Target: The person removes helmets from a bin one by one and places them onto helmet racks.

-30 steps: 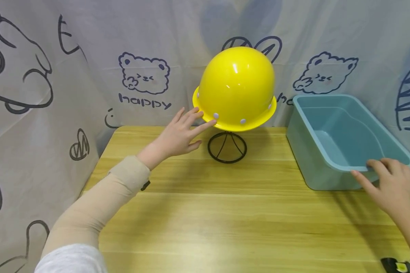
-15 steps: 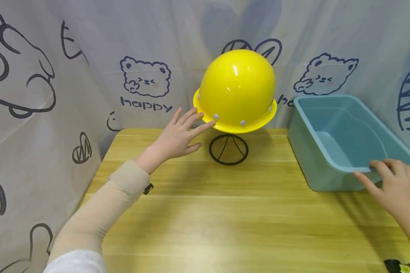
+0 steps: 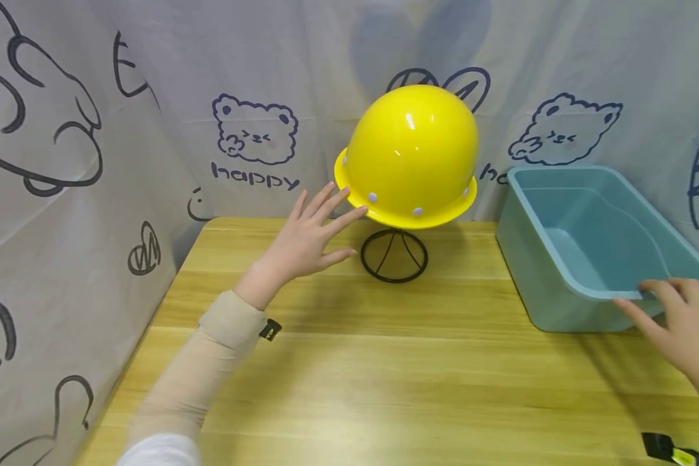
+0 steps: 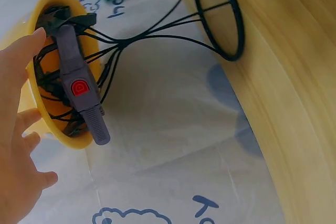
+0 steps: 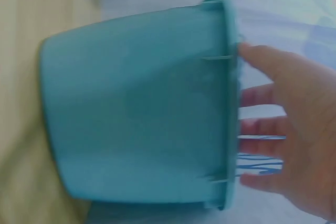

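A yellow hard hat sits on a black wire stand near the back of the table in the head view. My left hand reaches to its left brim with fingers spread, the fingertips at the edge. In the left wrist view, the hat's grey headband shows a red knob, and black wires run beneath. At the right, my right hand rests its fingertips and thumb on the near rim of a teal plastic bin. The wrist view shows the bin's outer wall.
The wooden table extends in front of the stand. A pale cloth with drawn bears hangs along the back and left. The bin stands right of the hat, and no objects show inside its visible part.
The head view has shifted a little, so the hat, stand and bin appear slightly further right. Both hands keep their places at the brim and the bin rim.
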`<state>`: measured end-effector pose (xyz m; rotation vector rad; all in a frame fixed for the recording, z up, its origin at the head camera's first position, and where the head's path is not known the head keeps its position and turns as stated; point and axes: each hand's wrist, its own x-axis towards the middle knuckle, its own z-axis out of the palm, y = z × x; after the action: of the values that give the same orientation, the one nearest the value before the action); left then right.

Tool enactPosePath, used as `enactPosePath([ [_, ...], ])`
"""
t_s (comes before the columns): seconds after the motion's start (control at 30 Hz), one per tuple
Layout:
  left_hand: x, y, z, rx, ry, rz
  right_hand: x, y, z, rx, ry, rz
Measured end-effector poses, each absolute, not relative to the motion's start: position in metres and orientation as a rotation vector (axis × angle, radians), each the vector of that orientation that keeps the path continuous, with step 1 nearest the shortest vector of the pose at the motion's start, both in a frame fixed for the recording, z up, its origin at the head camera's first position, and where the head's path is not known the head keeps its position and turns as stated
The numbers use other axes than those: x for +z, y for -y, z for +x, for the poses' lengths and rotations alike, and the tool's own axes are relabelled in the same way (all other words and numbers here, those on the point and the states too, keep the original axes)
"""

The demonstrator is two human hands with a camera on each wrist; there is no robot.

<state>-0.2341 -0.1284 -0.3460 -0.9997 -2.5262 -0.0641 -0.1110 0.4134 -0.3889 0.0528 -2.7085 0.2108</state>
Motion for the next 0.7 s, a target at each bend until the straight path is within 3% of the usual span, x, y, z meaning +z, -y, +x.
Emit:
enactPosePath([
  [0.33, -0.356, 0.122, -0.227, -0.182, 2.523, -0.944, -0.375, -0.395, -0.111, 0.265, 2.794, 0.001],
  [0.7, -0.357, 0.122, -0.214, -0.196, 2.609, -0.869, -0.362, -0.361, -0.126, 0.202, 2.719, 0.234],
])
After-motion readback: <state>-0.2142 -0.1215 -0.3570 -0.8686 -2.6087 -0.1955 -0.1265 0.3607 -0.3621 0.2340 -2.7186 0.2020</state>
